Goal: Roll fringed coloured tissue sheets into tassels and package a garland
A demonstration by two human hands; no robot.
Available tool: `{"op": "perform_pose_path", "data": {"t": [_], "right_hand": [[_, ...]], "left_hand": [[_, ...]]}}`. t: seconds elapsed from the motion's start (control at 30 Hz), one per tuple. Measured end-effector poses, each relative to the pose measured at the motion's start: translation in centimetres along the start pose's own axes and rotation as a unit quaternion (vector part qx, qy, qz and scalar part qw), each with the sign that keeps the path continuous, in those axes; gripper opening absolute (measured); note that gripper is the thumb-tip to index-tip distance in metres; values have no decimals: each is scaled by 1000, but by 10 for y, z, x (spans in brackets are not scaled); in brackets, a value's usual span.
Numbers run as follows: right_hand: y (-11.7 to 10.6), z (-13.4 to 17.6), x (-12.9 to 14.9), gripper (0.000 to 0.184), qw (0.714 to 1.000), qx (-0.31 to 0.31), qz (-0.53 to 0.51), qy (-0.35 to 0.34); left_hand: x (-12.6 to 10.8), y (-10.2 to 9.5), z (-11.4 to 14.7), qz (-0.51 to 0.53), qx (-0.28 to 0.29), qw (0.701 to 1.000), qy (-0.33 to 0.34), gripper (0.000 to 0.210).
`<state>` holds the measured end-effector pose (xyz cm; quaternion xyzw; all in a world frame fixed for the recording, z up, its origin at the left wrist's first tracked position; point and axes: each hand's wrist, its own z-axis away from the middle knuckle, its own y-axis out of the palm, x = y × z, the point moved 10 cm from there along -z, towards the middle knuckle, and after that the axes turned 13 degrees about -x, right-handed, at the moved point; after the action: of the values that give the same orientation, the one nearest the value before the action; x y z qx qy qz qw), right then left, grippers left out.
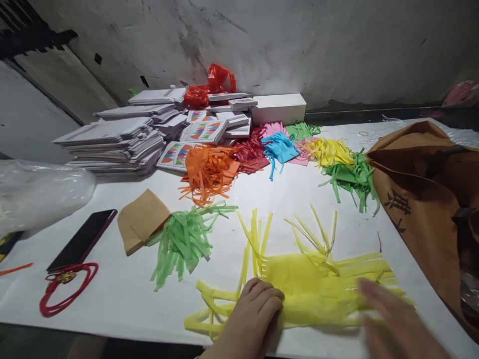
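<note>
A sheet of thin yellow fringed paper (303,279) lies spread at the front of the white table, with cut strips fanning out from both ends. My left hand (258,304) is closed on the sheet's left part, its fingers curled together over the paper. Over the right-hand strips hovers or rests my right hand (392,309), smeared by motion, so its grip is unclear. Left of the sheet is a bunch of light green fringed paper (183,239), touching a folded brown paper piece (142,219).
Behind sit fringed bunches in orange (211,172), dark red, blue (279,147), yellow and green. Stacked white packs (116,139) and a white box (279,108) line the wall. A phone (82,239) with red cord lies left, a brown bag (415,199) right.
</note>
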<state>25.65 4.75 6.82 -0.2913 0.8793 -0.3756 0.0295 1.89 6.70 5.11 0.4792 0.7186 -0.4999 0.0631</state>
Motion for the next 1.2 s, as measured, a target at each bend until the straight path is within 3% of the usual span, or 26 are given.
{"op": "perform_pose_path", "data": {"t": [0.07, 0.17, 0.3, 0.4, 0.47, 0.53, 0.63, 0.73, 0.87, 0.97, 1.0, 1.07, 1.13, 1.2], "right_hand": [[29, -21, 68, 37, 989, 19, -29, -145], [56, -36, 102, 33, 981, 37, -102, -162], [70, -34, 73, 23, 980, 69, -186, -23], [74, -35, 52, 19, 989, 44, -126, 58], [78, -39, 50, 22, 996, 30, -48, 64], [85, -44, 52, 27, 998, 18, 15, 62], [91, -46, 52, 23, 996, 0, 62, 59], [88, -35, 31, 23, 989, 9, 144, 34], [53, -9, -40, 29, 957, 54, 274, 72], [5, -12, -59, 37, 935, -9, 341, 96], [-7, -17, -53, 39, 932, -44, 346, 100], [-6, -32, -16, 40, 953, -83, 286, 58], [27, -43, 44, 38, 993, -45, 94, -59], [56, -43, 86, 33, 993, -12, -10, -119]], "left_hand": [[2, 0, 1, -2, -2, 1000, -6, 26], [4, -1, 4, -11, -3, 1000, -2, 27], [8, -1, 6, -35, -15, 999, 2, 23], [34, 12, -3, -139, 55, 984, -99, 18], [54, 21, -8, -208, 136, 952, -179, 18], [63, 25, -17, -239, 178, 929, -220, 20], [66, 26, -31, -251, 189, 922, -228, 19], [69, 28, -33, -260, 197, 917, -229, 16], [71, 30, -29, -257, 202, 918, -226, 17], [72, 31, -28, -254, 201, 919, -223, 15], [73, 32, -28, -254, 200, 920, -222, 15], [75, 32, -29, -256, 196, 920, -222, 15], [76, 31, -31, -259, 190, 920, -225, 16], [75, 26, -34, -260, 183, 920, -229, 17]]}}
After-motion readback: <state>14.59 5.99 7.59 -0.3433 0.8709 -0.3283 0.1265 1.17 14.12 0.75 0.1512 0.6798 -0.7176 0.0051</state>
